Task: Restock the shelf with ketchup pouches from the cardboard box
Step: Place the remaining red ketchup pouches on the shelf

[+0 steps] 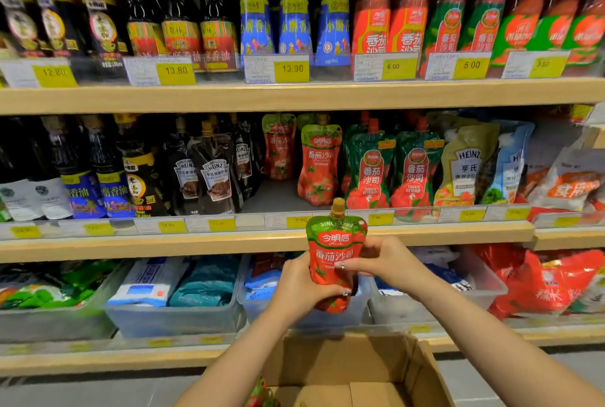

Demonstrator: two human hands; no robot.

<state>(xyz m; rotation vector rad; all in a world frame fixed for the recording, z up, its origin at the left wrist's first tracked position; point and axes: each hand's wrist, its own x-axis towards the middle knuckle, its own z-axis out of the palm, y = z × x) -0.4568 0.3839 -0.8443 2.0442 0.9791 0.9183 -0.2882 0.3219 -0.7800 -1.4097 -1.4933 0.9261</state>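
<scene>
- Head view: left hand (pixel 296 287) and right hand (pixel 383 259) curl fingers round a glossy, soft ketchup pouch (pixel 334 259) with tan cap.
- Pouch upright above the open brown cardboard box (pixel 422 370), before the wooden shelf (pixel 163 244).

Wooden shelf unit (pixel 294 97), three boards in view, price tags along front edges. Top board: dark sauce bottles (pixel 176 10) at left end, blue-label oil bottles (pixel 293 23) mid, red ketchup bottles (pixel 389 20) toward right end. Middle board (pixel 229 243): dark bottles left, ketchup pouches (pixel 319 164) mid with bare gap beside, green pouches (pixel 391 170) right. Bottom board: clear bins (pixel 170 311) of packets. Cardboard box (pixel 353 370) on floor (pixel 98 390) below.
</scene>
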